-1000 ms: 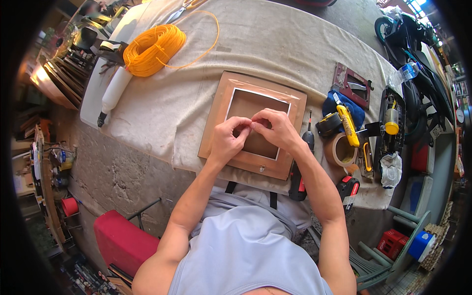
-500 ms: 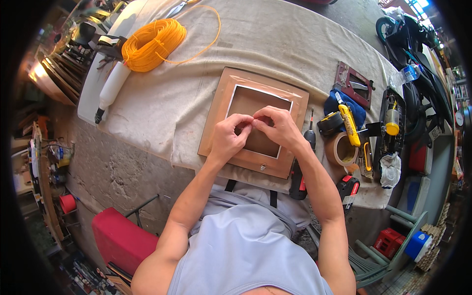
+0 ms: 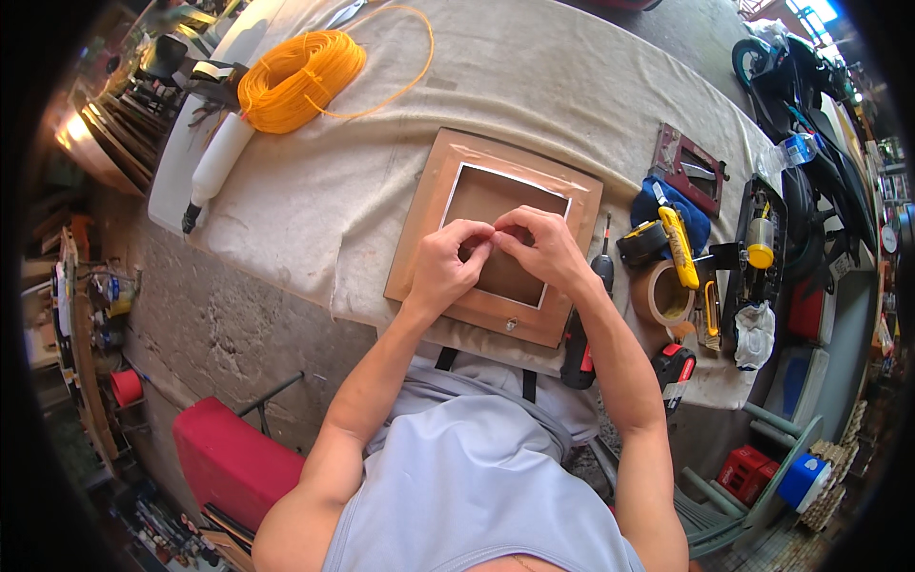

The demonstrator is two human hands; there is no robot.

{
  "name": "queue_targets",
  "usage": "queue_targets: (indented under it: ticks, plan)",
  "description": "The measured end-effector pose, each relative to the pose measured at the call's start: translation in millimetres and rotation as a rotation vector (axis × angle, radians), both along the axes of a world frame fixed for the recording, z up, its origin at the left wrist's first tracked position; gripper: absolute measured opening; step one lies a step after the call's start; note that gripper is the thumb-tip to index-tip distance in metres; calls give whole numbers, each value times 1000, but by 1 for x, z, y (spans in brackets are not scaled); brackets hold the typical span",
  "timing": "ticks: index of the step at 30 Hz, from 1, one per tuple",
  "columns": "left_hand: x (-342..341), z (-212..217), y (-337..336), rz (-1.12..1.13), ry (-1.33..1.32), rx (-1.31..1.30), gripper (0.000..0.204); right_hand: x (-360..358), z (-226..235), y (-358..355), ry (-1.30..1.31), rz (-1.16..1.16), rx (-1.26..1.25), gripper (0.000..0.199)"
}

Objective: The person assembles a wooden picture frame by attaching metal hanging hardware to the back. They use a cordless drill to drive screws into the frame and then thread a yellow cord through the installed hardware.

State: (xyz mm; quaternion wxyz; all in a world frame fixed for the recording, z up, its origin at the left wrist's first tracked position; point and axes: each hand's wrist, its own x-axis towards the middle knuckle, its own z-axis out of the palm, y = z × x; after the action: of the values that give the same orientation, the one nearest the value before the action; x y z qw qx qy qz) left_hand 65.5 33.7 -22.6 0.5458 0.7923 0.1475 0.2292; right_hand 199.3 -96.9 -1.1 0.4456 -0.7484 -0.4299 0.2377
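A square wooden frame (image 3: 419, 232) with a brown panel inside a white-edged opening lies on the cloth-covered table. Over its middle, my left hand (image 3: 452, 262) and my right hand (image 3: 536, 243) meet fingertip to fingertip. Both are pinched closed; whatever sits between the fingers is too small to make out. Near the frame's lower edge is a little metal fitting (image 3: 512, 324). Just right of the frame, partly behind my right forearm, lies a dark screwdriver-like tool (image 3: 602, 267).
A coil of orange cord (image 3: 300, 81) and a white squeeze bottle (image 3: 221, 160) lie at the far left. To the right are a yellow utility knife (image 3: 679, 246), a roll of brown tape (image 3: 664, 294), a staple gun (image 3: 688, 169) and a black tool case (image 3: 760, 243). A red chair (image 3: 229, 458) stands lower left.
Both hands keep the same pinched pose over the frame. The whole view has shifted very slightly; nothing on the table has visibly moved.
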Motion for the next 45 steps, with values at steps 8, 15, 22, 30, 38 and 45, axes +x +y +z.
queue_targets:
  ticks: [8,15,22,30,38,45]
  plan:
    - [-1,0,0,7,24,3,19,2,-6,-1,64,-93,76,15]
    - [0,1,-1,6,2,117,25,7,-13,-3,17,-168,89,15]
    - [3,-1,-4,26,113,272,24,3,-17,-2,-128,-78,14,16]
    - [11,-14,-3,38,99,289,13,3,-17,-3,-170,-61,0,16]
    - [11,-10,-2,19,84,211,12,2,-13,-3,-132,-74,-22,15]
    - [12,-5,-4,66,19,19,10,2,-8,-3,-82,-94,78,13]
